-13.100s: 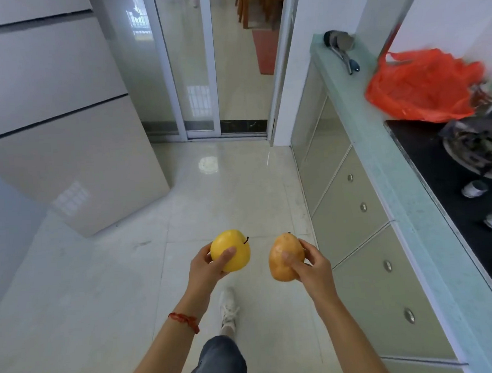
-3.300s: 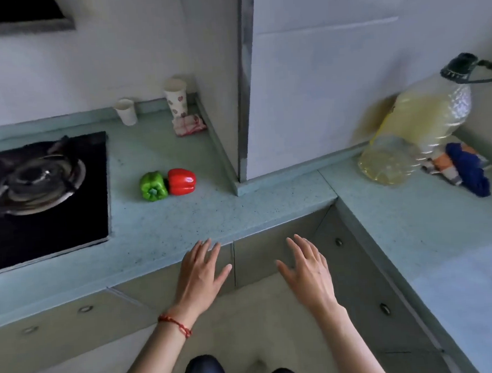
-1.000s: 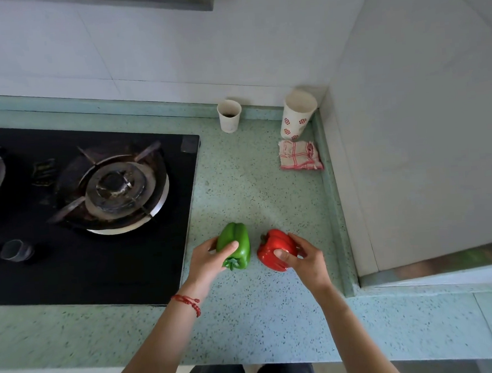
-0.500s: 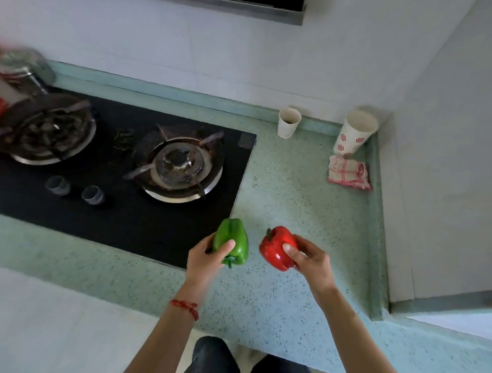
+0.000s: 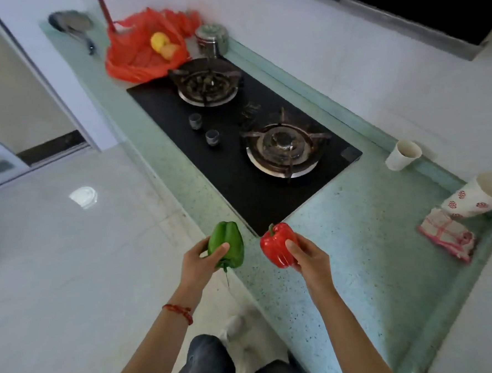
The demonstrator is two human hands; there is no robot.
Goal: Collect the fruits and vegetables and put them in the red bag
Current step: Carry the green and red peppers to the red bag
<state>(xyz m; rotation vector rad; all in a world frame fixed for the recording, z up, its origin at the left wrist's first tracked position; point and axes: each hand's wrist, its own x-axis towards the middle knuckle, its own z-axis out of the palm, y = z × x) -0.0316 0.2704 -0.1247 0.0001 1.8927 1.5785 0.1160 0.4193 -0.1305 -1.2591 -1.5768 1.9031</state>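
My left hand (image 5: 199, 262) grips a green bell pepper (image 5: 226, 243), held in the air past the counter's front edge. My right hand (image 5: 309, 258) holds a red bell pepper (image 5: 276, 246) above the counter's near corner. The red bag (image 5: 137, 51) lies open at the far end of the green counter (image 5: 358, 251), beyond the stove. Inside it sit a yellow fruit (image 5: 158, 41) and an orange-yellow fruit (image 5: 170, 51).
A black gas stove (image 5: 238, 169) with two burners and two knobs lies between me and the bag. A metal canister (image 5: 212, 40) stands beside the bag. Two paper cups (image 5: 404, 154) and a checked cloth (image 5: 446, 236) are at the right. White floor on the left.
Both peppers came off the counter and are now carried. My view has swung left, so the red bag with two fruits in it has come into sight.
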